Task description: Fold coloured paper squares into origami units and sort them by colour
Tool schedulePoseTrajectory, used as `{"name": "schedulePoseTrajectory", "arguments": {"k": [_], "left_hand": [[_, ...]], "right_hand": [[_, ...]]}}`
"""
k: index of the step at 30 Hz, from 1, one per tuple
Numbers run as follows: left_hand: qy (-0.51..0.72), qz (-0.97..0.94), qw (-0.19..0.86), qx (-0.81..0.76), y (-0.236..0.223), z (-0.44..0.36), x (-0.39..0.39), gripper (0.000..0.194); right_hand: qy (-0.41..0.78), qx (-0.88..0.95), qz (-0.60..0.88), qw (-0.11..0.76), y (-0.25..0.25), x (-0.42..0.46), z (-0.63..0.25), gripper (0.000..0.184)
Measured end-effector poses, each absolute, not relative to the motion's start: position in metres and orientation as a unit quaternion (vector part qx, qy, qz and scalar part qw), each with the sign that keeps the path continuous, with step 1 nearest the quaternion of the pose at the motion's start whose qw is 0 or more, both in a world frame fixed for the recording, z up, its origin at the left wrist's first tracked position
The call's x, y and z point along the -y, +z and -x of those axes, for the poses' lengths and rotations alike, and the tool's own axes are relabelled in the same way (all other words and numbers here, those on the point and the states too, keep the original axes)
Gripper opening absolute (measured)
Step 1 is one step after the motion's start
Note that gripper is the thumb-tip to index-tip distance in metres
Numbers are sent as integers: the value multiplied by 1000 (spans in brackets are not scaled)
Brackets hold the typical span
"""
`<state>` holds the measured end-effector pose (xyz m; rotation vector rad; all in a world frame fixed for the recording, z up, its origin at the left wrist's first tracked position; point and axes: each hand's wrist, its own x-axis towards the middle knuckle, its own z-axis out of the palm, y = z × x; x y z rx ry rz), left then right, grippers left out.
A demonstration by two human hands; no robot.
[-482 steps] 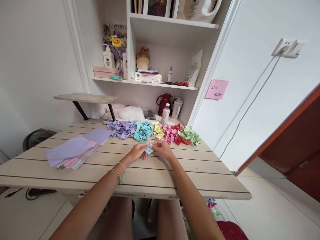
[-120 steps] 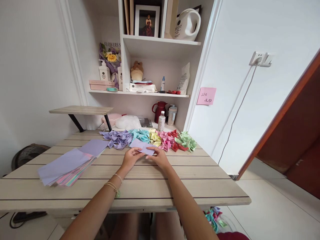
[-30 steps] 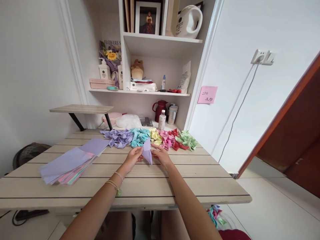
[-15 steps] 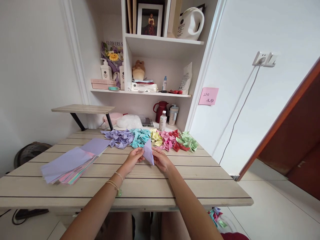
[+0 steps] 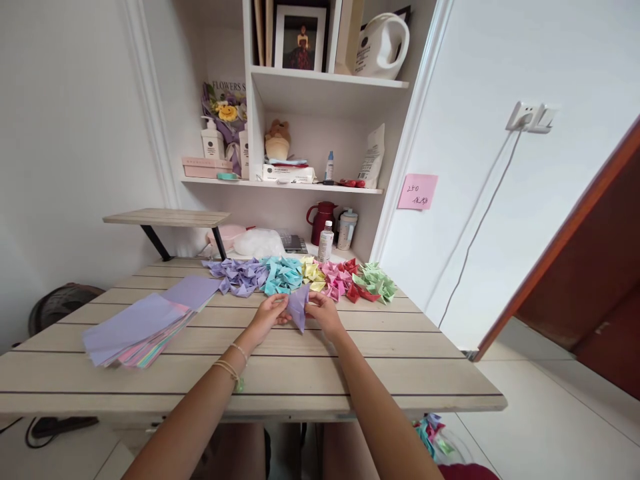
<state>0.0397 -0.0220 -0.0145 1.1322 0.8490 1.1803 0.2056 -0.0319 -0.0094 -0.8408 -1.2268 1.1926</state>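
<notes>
A partly folded sheet of purple origami paper [image 5: 299, 307] is held up between my hands over the middle of the table. My left hand [image 5: 271, 315] pinches its left edge, fingers closed. On the opposite edge, my right hand [image 5: 324, 313] grips the paper between thumb and fingers. Just behind it lie heaps of small folded paper pieces: purple [image 5: 239, 275], turquoise [image 5: 281, 274], yellow [image 5: 312, 271], pink [image 5: 336, 279], red [image 5: 363, 292] and green [image 5: 376, 283]. To the left rests a fanned stack of coloured paper sheets [image 5: 135, 327] with purple on top.
A small raised shelf [image 5: 167, 217] stands at the table's back left. Behind the heaps are a clear bottle [image 5: 325, 243], a dark red jug [image 5: 320, 223] and a cup [image 5: 347, 229]. More folded paper [image 5: 429, 432] sits in a clear container below the table's right edge.
The purple paper has tilted and turned between my hands, its top point shifting right and its lower point left. My right fingers have moved slightly up along its edge.
</notes>
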Motion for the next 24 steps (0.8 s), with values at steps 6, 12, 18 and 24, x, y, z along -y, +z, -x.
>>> {"name": "schedulePoseTrajectory", "arguments": {"k": [6, 12, 18, 24], "left_hand": [[485, -501, 617, -365, -17, -41, 20, 41], [475, -504, 618, -372, -18, -42, 21, 42], [454, -525, 607, -387, -13, -41, 25, 46], [456, -523, 598, -402, -12, -42, 26, 45]], "right_hand": [[477, 575, 366, 555, -9, 35, -203, 39], [374, 600, 394, 587, -8, 31, -204, 27], [314, 643, 417, 561, -13, 30, -208, 19], [274, 695, 427, 510, -13, 32, -207, 22]]}}
